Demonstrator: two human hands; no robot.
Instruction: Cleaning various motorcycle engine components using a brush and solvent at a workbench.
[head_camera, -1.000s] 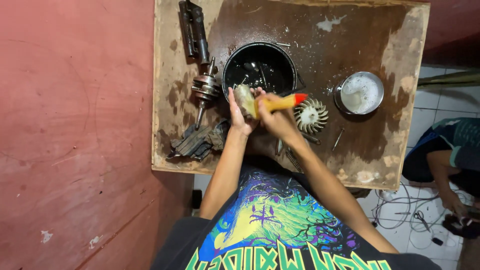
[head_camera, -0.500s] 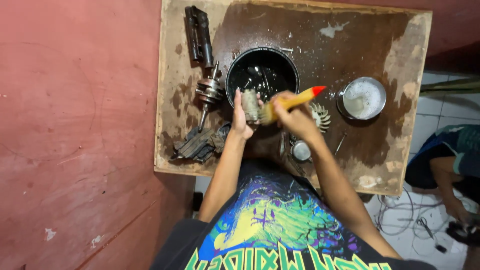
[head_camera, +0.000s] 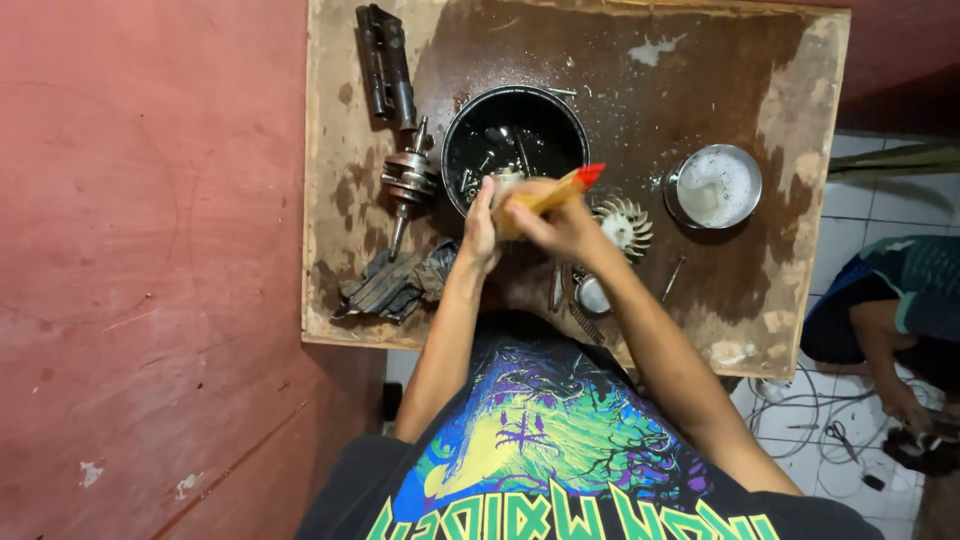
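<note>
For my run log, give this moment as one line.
left hand: holds small part | right hand: holds brush | over black basin

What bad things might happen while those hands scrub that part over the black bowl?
The part in the left hand looks wet and might slip into the bowl. The brush in the right hand may flick dirty liquid onto the table. An elbow might knock the fan nearby.

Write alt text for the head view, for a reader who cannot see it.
Seen from above, a person's right hand holds a yellow brush with a red tip against a small part held in the left hand, over a black basin on a stained wooden board. A crankshaft, white fan wheel and metal bowl lie around.
</note>
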